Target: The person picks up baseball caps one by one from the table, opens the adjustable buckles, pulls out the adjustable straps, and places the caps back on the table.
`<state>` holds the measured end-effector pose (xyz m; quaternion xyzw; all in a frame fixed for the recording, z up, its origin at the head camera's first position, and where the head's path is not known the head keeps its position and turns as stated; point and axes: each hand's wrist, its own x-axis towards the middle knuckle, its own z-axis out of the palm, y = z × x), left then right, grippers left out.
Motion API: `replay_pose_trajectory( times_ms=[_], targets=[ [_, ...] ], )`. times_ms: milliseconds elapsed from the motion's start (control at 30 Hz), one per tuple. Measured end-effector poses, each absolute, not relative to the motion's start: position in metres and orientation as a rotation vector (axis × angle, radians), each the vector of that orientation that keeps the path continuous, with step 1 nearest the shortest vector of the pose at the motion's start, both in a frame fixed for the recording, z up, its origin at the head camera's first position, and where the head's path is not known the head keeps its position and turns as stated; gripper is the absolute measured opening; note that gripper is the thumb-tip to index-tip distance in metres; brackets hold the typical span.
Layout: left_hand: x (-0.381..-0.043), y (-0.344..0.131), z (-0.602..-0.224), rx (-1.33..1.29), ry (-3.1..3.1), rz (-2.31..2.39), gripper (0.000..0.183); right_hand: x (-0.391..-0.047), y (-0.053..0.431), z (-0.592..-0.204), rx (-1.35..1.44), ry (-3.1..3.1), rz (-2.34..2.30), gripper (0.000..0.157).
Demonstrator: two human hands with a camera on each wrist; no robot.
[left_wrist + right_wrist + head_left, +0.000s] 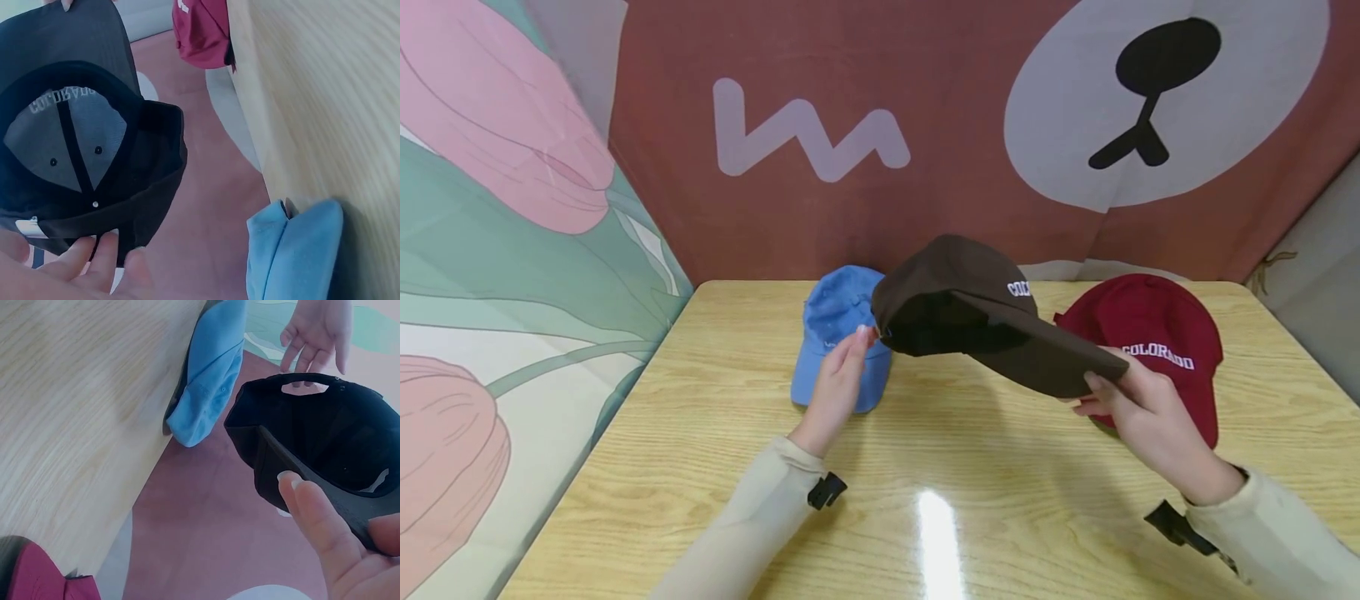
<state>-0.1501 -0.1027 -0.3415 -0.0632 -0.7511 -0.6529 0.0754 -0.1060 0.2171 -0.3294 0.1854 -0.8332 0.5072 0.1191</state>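
A dark brown baseball cap [955,279] with white lettering is held up above the table between both hands, tilted so its brim slopes down to the right. My left hand [838,379] has its fingertips at the cap's back strap; in the left wrist view its fingers [103,259] lie against the rear edge. The front of the brim is pinched by my right hand [1150,408], thumb on one face and fingers on the other. Inside the cap [69,144], reversed lettering and eyelets show in the left wrist view.
Behind the left hand, a blue cap [838,317] stands on the wooden table [700,467]. A dark red cap [1157,321] lettered COLORADO sits behind the right hand. Printed cloth [865,208] hangs along the table's back and left sides.
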Motion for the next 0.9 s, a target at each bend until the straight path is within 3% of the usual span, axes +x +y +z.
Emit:
replay_pose_trajectory(
  times_ms=[200,467,900],
  targets=[
    [-0.15,-0.105,-0.334,-0.109,-2.241,-2.061,0.049,-0.106,0.216,-0.333,0.582,-2.439,1.537,0.031],
    [-0.155,-0.105,-0.326,-0.026,-1.871,-2.458,0.035,-0.111,0.215,-0.339,0.641,-2.437,1.606,0.04],
    [-0.159,-0.117,-0.299,-0.238,-1.545,-2.641,0.035,-0.117,0.218,-0.353,0.542,-2.551,1.685,0.026]
  ],
)
